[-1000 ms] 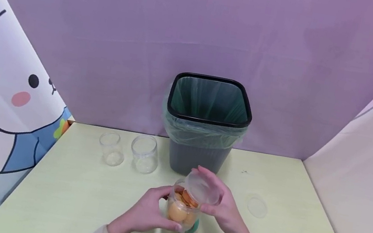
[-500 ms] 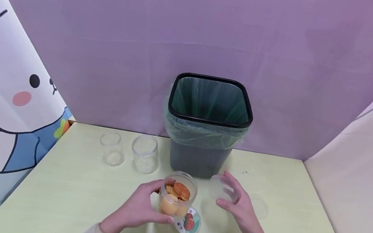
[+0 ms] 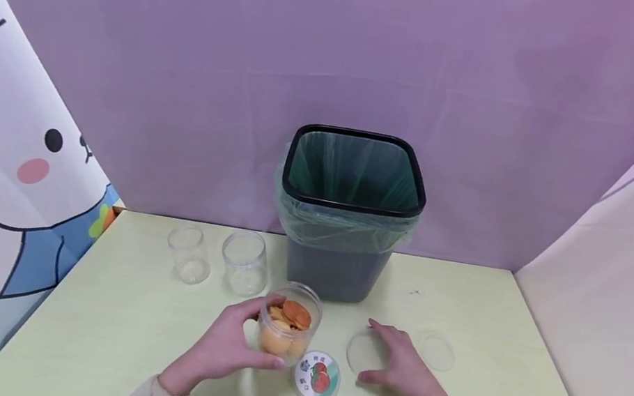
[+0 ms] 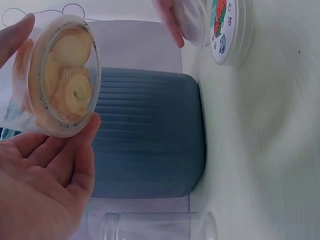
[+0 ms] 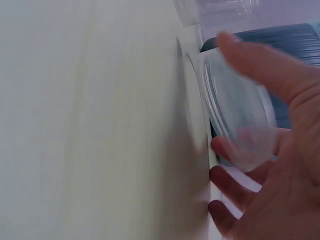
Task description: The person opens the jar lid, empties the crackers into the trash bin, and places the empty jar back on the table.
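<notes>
My left hand (image 3: 227, 345) grips a clear plastic jar (image 3: 308, 302) around its side. Round orange-brown biscuits (image 3: 274, 339) fill its lower part, and its top is uncovered. From the left wrist, the jar's base (image 4: 75, 125) shows raised off the table. To the right, my right hand (image 3: 404, 369) holds a clear round plastic lid (image 3: 358, 354) by its edge, low over the table. In the right wrist view the lid (image 5: 235, 100) lies between thumb and fingers. A round lid with a tomato-printed label (image 3: 317, 378) rests on the table between the hands.
A grey bin (image 3: 337, 265) with a black rim and a green liner stands behind the hands. Two clear jars (image 3: 243, 270) without lids stand left of it. Another clear disc (image 3: 438, 352) lies beyond my right hand. A purple cloth (image 3: 219, 67) hangs at the back.
The right hand has carried the clear lid off the jar, rightward and down toward the table. The left hand has shifted the jar leftward, and the printed lid has come into view.
</notes>
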### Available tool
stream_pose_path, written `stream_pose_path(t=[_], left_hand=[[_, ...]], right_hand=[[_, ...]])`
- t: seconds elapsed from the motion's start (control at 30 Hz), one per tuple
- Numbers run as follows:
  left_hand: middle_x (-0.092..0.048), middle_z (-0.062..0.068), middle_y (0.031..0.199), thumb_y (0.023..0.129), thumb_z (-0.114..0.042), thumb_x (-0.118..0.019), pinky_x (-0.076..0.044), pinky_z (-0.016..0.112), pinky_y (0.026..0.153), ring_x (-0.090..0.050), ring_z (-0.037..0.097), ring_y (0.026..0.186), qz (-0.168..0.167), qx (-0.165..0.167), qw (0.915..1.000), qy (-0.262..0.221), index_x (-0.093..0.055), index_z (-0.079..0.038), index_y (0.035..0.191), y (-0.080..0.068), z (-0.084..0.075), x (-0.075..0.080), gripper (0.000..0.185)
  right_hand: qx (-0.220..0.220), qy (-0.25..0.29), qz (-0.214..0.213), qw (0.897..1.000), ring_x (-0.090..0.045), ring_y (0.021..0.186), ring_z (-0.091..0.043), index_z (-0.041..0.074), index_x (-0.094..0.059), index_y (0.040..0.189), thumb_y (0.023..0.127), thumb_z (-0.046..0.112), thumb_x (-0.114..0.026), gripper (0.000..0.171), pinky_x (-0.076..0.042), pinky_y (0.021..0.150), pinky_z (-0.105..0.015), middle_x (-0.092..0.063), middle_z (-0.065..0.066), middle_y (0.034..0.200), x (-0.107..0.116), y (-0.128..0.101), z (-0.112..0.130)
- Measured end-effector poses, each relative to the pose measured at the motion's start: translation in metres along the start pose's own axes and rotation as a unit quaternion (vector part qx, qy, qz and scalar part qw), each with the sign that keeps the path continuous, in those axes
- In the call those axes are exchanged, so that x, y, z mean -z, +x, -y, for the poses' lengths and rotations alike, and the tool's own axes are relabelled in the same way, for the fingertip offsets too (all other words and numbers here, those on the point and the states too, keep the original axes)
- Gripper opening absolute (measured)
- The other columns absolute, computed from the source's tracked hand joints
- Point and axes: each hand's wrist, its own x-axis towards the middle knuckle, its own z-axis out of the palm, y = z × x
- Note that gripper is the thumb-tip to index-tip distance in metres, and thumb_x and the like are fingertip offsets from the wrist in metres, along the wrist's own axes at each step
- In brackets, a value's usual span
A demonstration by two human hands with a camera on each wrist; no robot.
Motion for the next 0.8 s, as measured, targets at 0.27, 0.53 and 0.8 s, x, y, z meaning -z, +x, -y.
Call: stream_pose_path(t=[0.27,0.53,0.8], left_hand=[[-0.065,-0.008,0.124,0.064,-0.034,-0.094,-0.048,0.041,0.091,-0.060,0.016,0.106,-0.005,0.003,1.0000,0.001,-0.058,-0.016,0.136,0.000,0.001,0.004,0.083],[-0.065,-0.009,0.121,0.064,-0.036,-0.094,-0.047,0.040,0.090,-0.060,0.017,0.103,-0.007,0.009,0.9999,0.000,-0.058,-0.017,0.136,-0.003,0.004,0.004,0.083],[-0.066,-0.006,0.123,0.063,-0.035,-0.095,-0.045,0.049,0.095,-0.060,0.017,0.109,-0.018,0.029,0.9994,-0.009,-0.056,-0.016,0.138,-0.005,0.002,0.008,0.087]], right_hand=[[0.004,-0.017,0.003,1.000,-0.046,0.126,-0.044,0.002,-0.046,0.146,0.059,0.029,-0.095,0.104,-0.038,0.103,-0.061,-0.054,-0.020,0.137,0.004,0.001,0.007],[-0.012,-0.028,-0.018,0.999,-0.048,0.127,-0.041,0.004,-0.051,0.143,0.081,0.033,-0.083,0.075,-0.039,0.103,-0.059,-0.055,-0.017,0.137,0.016,0.001,0.010],[0.008,0.017,-0.081,0.997,-0.061,0.110,-0.033,0.000,-0.056,0.136,0.092,0.020,-0.073,0.051,-0.050,0.088,-0.053,-0.064,-0.014,0.123,0.042,0.007,0.028]])
